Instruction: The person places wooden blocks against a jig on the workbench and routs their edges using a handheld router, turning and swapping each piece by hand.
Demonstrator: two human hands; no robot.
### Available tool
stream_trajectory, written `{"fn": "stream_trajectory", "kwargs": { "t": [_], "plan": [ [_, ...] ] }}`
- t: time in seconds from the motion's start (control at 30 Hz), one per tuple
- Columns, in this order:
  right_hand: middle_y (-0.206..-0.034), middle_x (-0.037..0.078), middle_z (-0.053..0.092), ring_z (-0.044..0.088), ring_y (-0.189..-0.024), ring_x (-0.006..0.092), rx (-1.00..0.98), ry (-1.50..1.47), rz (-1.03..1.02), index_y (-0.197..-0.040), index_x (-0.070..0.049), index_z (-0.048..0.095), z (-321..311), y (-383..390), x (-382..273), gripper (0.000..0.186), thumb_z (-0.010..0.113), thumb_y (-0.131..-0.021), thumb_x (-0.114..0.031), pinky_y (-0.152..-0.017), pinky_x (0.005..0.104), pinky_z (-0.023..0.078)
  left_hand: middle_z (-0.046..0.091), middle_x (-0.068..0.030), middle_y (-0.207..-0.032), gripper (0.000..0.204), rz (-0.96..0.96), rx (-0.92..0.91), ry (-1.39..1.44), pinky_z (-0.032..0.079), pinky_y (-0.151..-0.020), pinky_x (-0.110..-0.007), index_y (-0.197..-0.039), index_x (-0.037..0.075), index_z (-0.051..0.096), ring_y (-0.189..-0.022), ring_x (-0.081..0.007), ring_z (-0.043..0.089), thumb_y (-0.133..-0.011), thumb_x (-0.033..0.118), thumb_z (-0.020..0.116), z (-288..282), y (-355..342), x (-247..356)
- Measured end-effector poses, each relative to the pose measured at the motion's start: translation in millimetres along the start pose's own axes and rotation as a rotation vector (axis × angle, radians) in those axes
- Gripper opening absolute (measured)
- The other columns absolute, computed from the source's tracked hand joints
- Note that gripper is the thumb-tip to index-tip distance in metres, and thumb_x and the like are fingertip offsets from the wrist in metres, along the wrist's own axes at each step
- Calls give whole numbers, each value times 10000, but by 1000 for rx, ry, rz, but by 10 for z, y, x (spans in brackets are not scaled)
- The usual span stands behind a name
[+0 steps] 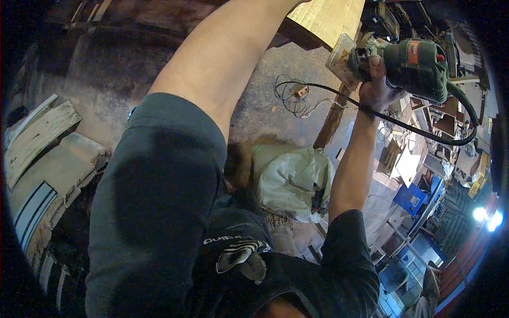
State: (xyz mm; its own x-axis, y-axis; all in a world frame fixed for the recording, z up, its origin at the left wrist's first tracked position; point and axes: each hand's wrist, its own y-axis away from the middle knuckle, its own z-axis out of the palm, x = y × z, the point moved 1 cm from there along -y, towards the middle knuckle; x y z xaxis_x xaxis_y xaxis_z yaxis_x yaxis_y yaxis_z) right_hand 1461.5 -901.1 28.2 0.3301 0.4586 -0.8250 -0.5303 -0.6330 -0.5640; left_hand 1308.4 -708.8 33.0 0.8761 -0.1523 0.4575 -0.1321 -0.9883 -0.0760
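Observation:
In my right hand (380,89) is a dark green trim router (416,68), its body lying sideways with the thumb pressed on the front of it. The router's clear base plate (339,61) stands at the end of a pale yellow wooden board (336,20); whether it touches the wood I cannot tell. A thick black cord (435,139) loops from the router's rear down past my right wrist. My left arm (217,69) reaches up to the top edge beside the board, and the hand is cut off there.
Coiled cable with an orange socket box (301,93) lies on the floor below the board. A pale sack (290,177) sits close to my body. Rough planks (45,138) are at the left; wood offcuts (403,167) and a blue box (410,199) are at the right.

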Motion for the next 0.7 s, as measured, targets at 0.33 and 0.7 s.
{"fn": "stream_trajectory", "kwargs": {
  "t": [0.33, 0.7],
  "plan": [
    [-1034, 135, 732, 692, -907, 230, -94, 63, -117, -1090, 41, 681, 5, -95, 46, 413, 804, -748, -154, -890, 393, 556, 479, -248, -1400, 490, 13, -13, -23, 440, -1060, -492, -1348, -114, 515, -1303, -388, 496, -1015, 240, 458, 27, -30, -13],
    [-1057, 106, 708, 669, -932, 228, -56, 112, 50, -1169, 22, 636, -55, -112, 19, 546, 876, -720, -175, -887, 382, 542, 494, -244, -1399, 553, -33, -39, 0, 437, -1073, -495, -1365, -123, 485, -1322, -386, 488, -1038, 322, 465, -58, 9, 30]
  ]
}}
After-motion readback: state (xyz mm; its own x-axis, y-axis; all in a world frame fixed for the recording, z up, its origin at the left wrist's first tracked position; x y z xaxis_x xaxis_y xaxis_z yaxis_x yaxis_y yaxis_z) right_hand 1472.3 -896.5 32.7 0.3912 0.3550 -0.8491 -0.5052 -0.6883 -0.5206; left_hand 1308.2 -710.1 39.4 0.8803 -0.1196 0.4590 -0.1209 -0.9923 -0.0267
